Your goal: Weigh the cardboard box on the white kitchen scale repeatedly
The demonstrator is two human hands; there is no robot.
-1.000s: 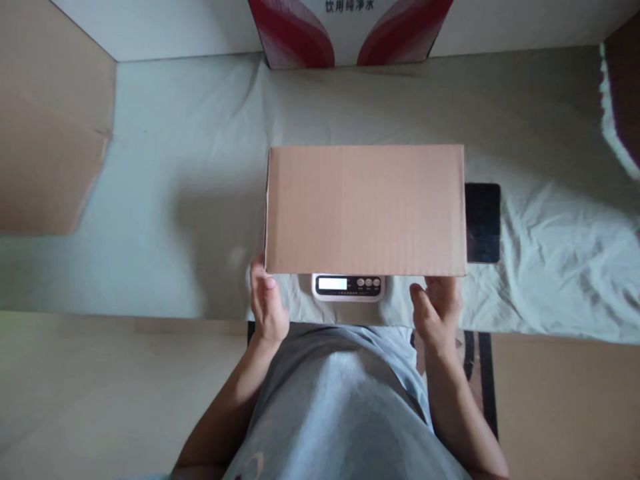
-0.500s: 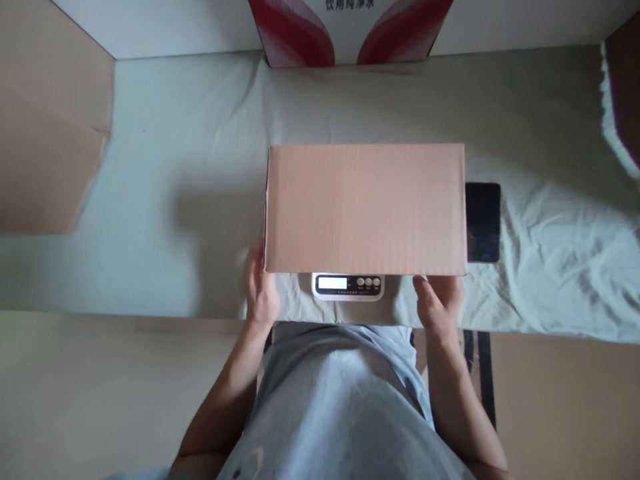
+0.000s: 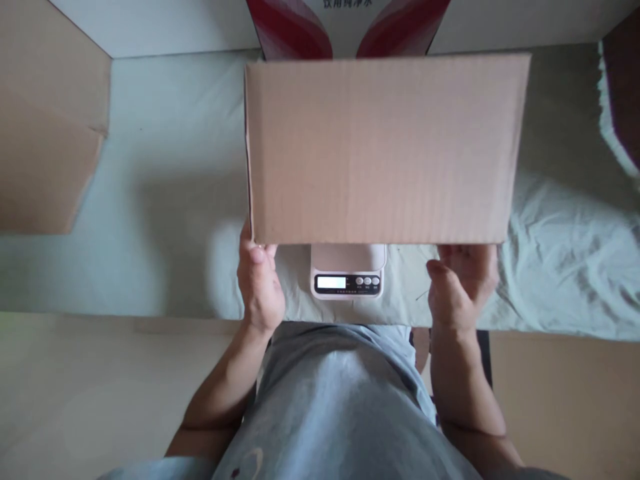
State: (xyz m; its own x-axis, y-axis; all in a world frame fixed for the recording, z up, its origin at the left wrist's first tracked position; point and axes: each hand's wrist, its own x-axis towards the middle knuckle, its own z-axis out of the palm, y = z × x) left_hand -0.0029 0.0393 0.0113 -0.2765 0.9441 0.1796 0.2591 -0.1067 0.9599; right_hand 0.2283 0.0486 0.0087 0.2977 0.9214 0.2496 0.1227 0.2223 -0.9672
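A closed cardboard box (image 3: 385, 150) is held up above the table, between my two hands. My left hand (image 3: 260, 283) grips its near left corner, thumb in front and the other fingers partly hidden by the box. Under the near right part, my right hand (image 3: 463, 283) supports the box, its fingertips hidden beneath and its thumb apart. Below the box stands a white digital scale (image 3: 347, 260) with a lit display and several buttons; the box covers its far part.
The table carries a pale green cloth (image 3: 170, 107). A large cardboard box (image 3: 45, 127) stands at the left, and a red and white carton (image 3: 345, 33) at the back. A dark brown object (image 3: 623, 93) is at the far right.
The cardboard box has risen toward the camera and moved away from my body, uncovering more of the scale. Both hands rose with it. The black phone at the right is now hidden behind the box.
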